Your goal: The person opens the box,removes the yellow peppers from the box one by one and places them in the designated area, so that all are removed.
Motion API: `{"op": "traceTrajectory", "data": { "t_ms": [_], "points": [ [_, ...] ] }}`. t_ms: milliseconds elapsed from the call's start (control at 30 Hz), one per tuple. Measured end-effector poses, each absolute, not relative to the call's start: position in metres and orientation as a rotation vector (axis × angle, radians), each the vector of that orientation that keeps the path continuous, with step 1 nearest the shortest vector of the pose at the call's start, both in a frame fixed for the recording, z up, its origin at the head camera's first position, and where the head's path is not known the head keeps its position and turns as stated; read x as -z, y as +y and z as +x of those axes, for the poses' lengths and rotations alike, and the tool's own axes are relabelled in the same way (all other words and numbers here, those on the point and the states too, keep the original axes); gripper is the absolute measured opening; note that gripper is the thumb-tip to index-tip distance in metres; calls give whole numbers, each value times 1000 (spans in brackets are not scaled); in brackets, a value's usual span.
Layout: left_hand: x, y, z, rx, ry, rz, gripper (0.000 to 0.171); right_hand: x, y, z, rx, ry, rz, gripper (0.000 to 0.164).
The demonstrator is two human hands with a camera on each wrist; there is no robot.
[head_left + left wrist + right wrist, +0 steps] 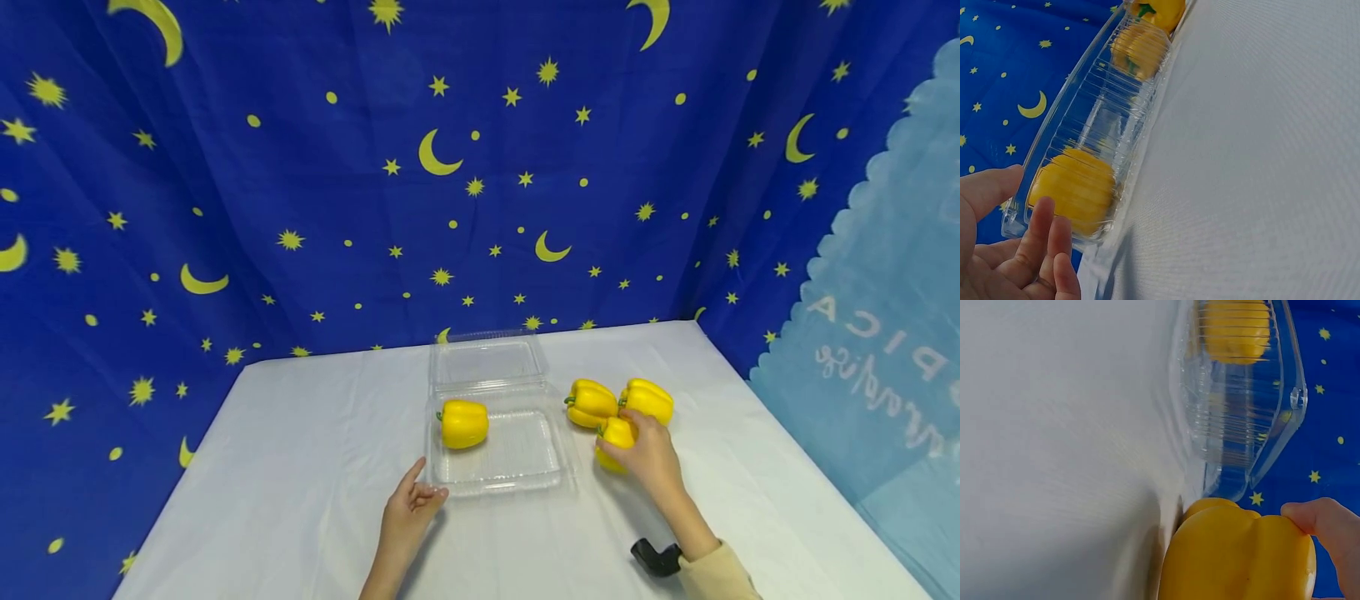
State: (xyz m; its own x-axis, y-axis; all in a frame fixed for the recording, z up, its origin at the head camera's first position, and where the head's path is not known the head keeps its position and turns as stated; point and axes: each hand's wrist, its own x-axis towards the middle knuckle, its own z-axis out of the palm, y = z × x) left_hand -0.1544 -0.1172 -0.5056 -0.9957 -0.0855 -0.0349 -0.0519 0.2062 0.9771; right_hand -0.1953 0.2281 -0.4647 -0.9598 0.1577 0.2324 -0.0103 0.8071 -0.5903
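Note:
A clear plastic clamshell container (517, 483) lies on the white table with its lid (487, 364) folded back. One yellow bell pepper (464, 424) sits in the left part of its base. My left hand (408, 512) is at the container's front left corner, fingers fairly straight and touching the rim. To the right of the container, my right hand (651, 454) grips another yellow bell pepper (1235, 556) between thumb and fingers, partly covering it in the head view. Just behind it are two more yellow bell peppers, one on the left (591, 403) and one on the right (648, 400).
The white tablecloth (315, 467) spreads around the container. A blue curtain (337, 167) with yellow moons and stars hangs behind the table. On the right hangs a light blue cloth (885, 333) with lettering. A black curved object (655, 557) is at my right wrist.

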Motion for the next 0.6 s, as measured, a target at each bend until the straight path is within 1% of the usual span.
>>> {"op": "traceTrajectory", "data": {
  "t_ms": [333,600],
  "points": [
    [506,-116,-155,1963,-2425,159,69,473,228,-192,-878,-2718,-64,64],
    [507,-116,-156,1970,-2423,174,69,477,227,-190,-801,-2723,-75,62]
  ]
}}
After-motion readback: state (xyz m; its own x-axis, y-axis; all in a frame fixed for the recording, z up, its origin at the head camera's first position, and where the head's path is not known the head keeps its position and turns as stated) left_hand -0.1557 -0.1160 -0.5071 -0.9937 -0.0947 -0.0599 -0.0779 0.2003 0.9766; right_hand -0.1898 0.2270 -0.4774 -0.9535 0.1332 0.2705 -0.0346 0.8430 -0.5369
